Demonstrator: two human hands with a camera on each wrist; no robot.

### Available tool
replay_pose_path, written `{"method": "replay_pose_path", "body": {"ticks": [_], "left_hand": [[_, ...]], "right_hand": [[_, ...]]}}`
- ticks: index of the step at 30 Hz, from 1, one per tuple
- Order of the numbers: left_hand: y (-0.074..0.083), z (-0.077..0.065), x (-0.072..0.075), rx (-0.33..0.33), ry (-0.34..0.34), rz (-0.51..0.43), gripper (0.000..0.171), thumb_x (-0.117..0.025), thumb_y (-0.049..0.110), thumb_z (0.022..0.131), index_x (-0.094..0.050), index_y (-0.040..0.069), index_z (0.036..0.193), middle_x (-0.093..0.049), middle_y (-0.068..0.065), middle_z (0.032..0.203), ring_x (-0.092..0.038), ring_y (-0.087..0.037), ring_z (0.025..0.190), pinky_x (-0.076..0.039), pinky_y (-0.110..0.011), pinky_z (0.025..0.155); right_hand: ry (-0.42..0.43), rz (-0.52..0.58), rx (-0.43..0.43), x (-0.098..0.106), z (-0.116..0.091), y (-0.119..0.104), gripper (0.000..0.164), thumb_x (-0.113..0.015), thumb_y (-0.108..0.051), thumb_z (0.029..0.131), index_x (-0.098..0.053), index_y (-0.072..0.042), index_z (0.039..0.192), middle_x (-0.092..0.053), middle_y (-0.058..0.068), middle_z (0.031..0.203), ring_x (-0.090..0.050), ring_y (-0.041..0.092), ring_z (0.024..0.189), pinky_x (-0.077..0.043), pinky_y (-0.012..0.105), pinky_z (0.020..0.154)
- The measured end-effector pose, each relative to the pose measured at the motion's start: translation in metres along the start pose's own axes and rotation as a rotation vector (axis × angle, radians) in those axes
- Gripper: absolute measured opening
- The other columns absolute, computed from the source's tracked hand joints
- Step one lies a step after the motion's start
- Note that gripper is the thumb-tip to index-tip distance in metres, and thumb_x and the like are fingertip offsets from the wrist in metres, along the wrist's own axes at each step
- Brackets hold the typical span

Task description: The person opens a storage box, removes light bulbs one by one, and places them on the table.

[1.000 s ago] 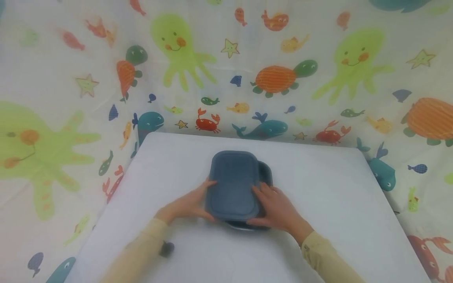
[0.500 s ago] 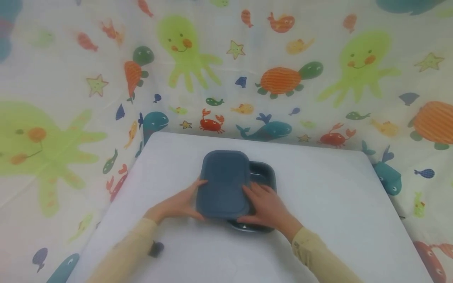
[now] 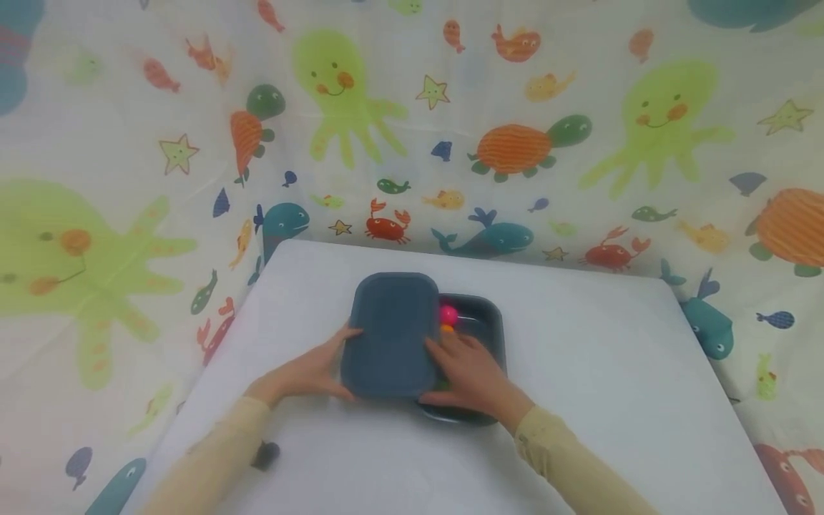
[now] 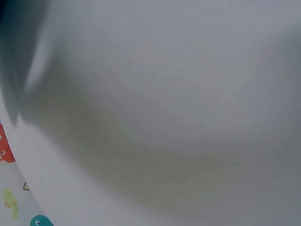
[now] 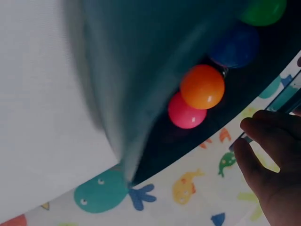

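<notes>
In the head view, a dark blue-grey lid (image 3: 391, 336) is held level by both hands over the left part of a dark container (image 3: 486, 318). My left hand (image 3: 312, 370) grips its left edge, thumb and fingers spread apart. My right hand (image 3: 473, 375) holds the right edge, reaching across the container. A pink ball (image 3: 448, 315) and part of an orange ball (image 3: 446, 328) show beside the lid. The right wrist view looks into the container, where a blue ball (image 5: 237, 47) and a green ball (image 5: 265, 10) lie too. The lid hides the container's left side.
All this is on a white table (image 3: 592, 372). A cloth printed with sea animals (image 3: 515, 146) hangs behind and at both sides. Some small dark thing (image 3: 265, 455) shows at the left sleeve's edge. Blurred white surface fills most of the left wrist view.
Both hands have moved left with the lid, from nearly covering the container to leaving its right side exposed. The pink and orange balls have come into sight. The container stays about where it was.
</notes>
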State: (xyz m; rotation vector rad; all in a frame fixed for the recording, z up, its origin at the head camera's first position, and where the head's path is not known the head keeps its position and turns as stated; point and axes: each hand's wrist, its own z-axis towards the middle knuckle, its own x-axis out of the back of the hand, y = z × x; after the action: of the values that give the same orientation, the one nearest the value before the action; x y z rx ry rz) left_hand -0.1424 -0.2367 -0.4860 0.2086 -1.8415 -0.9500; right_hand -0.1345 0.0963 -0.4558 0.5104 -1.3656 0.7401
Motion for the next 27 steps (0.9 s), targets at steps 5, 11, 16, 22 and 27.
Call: {"method": "replay_pose_path", "body": {"ticks": [5,11,16,22,27], "left_hand": [[-0.008,-0.008,0.005,-0.009,0.011,0.006,0.122,-0.090,0.047,0.063,-0.015,0.024,0.155,0.000,-0.012,0.164,-0.015,-0.034,0.147,-0.026,-0.055,0.113],[-0.016,-0.015,0.010,-0.007,0.010,0.016,0.121,-0.090,0.045,0.063,-0.014,0.021,0.155,-0.001,-0.014,0.164,-0.015,-0.036,0.147,-0.026,-0.056,0.112],[-0.022,-0.020,0.014,-0.006,0.011,0.018,0.121,-0.091,0.042,0.063,-0.015,0.019,0.154,0.000,-0.016,0.163,-0.013,-0.036,0.147,-0.025,-0.056,0.113],[-0.030,-0.026,0.017,0.007,0.009,0.017,0.121,-0.091,0.045,0.063,-0.016,0.018,0.153,-0.001,-0.017,0.163,-0.014,-0.038,0.147,-0.026,-0.057,0.112],[-0.039,-0.031,0.019,0.018,0.003,0.020,0.120,-0.090,0.045,0.063,-0.016,0.016,0.153,-0.004,-0.021,0.162,-0.018,-0.041,0.145,-0.027,-0.059,0.111]], "right_hand": [[-0.061,-0.056,0.003,-0.001,0.012,-0.007,0.093,-0.068,-0.069,0.077,-0.047,-0.007,0.144,-0.055,0.014,0.136,-0.050,0.027,0.127,-0.040,0.050,0.106],[-0.074,-0.100,0.016,-0.002,0.022,-0.014,0.093,-0.068,-0.070,0.076,-0.048,-0.008,0.143,-0.054,0.015,0.138,-0.049,0.028,0.128,-0.039,0.051,0.106],[-0.119,-0.093,0.004,0.001,0.029,-0.022,0.094,-0.067,-0.070,0.077,-0.046,-0.009,0.145,-0.053,0.016,0.140,-0.048,0.030,0.130,-0.039,0.051,0.107],[-0.131,-0.125,0.019,0.004,0.041,-0.032,0.091,-0.068,-0.069,0.077,-0.049,-0.008,0.143,-0.056,0.015,0.137,-0.051,0.030,0.127,-0.042,0.048,0.104],[-0.151,-0.162,0.038,0.002,0.052,-0.039,0.090,-0.068,-0.069,0.076,-0.051,-0.008,0.140,-0.059,0.014,0.132,-0.054,0.028,0.122,-0.041,0.047,0.106]]}}
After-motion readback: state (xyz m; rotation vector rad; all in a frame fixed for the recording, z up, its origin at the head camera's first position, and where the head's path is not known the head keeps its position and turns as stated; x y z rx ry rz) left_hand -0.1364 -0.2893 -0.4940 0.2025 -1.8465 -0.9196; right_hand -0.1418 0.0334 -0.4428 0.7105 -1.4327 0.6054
